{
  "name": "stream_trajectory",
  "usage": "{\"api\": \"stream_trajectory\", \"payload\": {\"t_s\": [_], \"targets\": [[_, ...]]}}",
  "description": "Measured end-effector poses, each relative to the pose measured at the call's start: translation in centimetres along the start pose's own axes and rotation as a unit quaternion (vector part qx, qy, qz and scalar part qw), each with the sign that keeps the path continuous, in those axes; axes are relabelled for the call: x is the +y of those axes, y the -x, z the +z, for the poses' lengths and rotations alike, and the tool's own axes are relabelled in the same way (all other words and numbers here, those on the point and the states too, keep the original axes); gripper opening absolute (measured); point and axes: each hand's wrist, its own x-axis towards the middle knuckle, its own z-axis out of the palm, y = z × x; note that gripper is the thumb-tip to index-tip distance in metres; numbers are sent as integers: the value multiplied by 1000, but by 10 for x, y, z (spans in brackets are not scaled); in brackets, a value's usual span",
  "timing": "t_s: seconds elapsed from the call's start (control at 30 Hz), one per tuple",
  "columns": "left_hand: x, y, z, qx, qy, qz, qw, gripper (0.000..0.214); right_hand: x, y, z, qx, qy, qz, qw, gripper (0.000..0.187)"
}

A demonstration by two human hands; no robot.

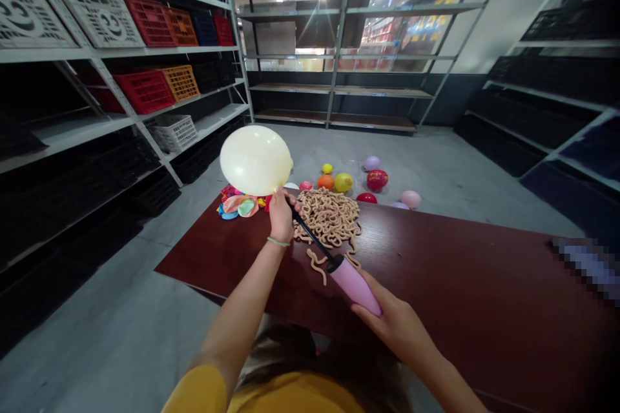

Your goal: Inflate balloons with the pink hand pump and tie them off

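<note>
My left hand (281,211) is closed around the neck of an inflated pale yellow balloon (255,160), where it meets the tip of a balloon pump. The pump's pink barrel (356,285) lies in the closed fingers of my right hand (394,319), and its black rod (312,237) runs up to my left hand. Beneath the rod, a heap of tan, worm-like strings (329,216) rests on the dark red-brown table (426,271). Left of the heap lie several uninflated balloons (242,206) in mixed colours. My left fingers partly hide the nozzle.
Beyond the table, several inflated balloons lie on the floor, among them a red one (376,179) and a yellow one (343,182). A blurred flat object (588,261) sits at the table's right end. Metal shelves (290,88) with crates (148,20) line the walls.
</note>
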Motion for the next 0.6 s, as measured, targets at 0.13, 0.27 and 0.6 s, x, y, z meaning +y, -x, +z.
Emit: {"api": "stream_trajectory", "payload": {"t_s": [0.13, 0.27, 0.6], "targets": [[-3, 1, -2, 4, 3, 6, 1000, 29, 1, -1, 0, 1, 9, 5, 1000, 65], [-16, 15, -3, -4, -8, 12, 1000, 32, -19, -23, 3, 4, 10, 4, 1000, 63], [-25, 38, 0, -22, -39, -5, 999, 28, -40, -52, 11, 18, -3, -2, 1000, 61]]}}
